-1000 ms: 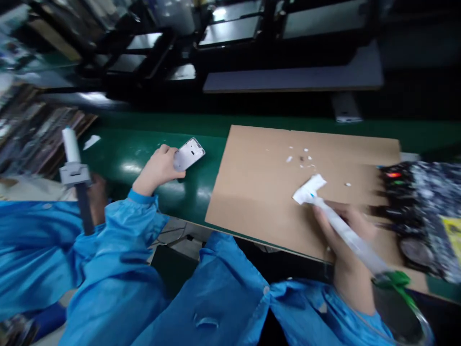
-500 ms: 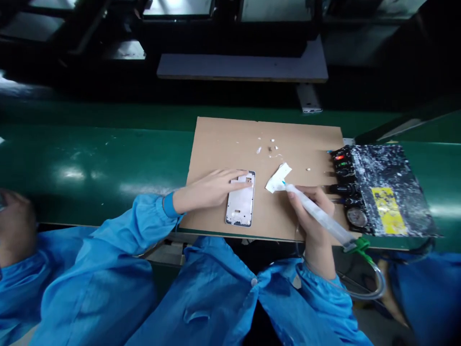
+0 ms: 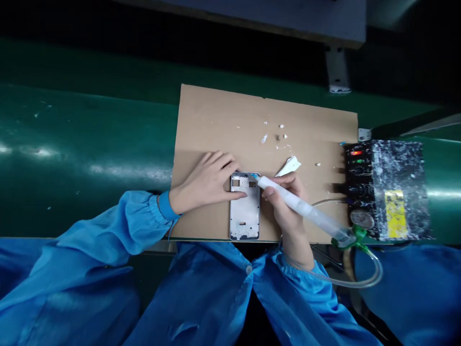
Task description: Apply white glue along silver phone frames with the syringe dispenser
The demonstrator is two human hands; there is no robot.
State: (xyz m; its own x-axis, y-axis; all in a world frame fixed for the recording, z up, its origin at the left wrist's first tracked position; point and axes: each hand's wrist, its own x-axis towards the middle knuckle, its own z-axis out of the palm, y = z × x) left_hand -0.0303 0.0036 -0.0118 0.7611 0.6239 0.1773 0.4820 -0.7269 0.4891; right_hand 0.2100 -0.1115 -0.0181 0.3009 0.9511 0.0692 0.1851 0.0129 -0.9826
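A silver phone frame (image 3: 245,211) lies flat on the brown board, with cutouts near its top. My left hand (image 3: 207,185) is at its left side, fingers spread; the thumb rests on the frame and the index fingertip touches near its upper left corner. In my right hand (image 3: 288,206) is a translucent dispensing syringe (image 3: 306,210), slanted with its blue tip (image 3: 254,176) over the frame's upper right corner. Whether the tip touches is unclear. From the syringe's green cap (image 3: 355,235) runs a clear tube (image 3: 376,269). A crumpled white paper (image 3: 289,166) lies just beyond my right hand.
The brown board (image 3: 209,125) sits on a green bench (image 3: 90,144). Small white scraps (image 3: 281,126) dot the board. At the right stands a speckled black control box (image 3: 399,168) with a gauge (image 3: 361,219). Overhead at the back is a shelf (image 3: 288,19).
My right hand has moved the syringe tip left from the white paper to the phone frame's top. My left fingers have shifted off the frame's face toward its upper left edge. The view has tilted down.
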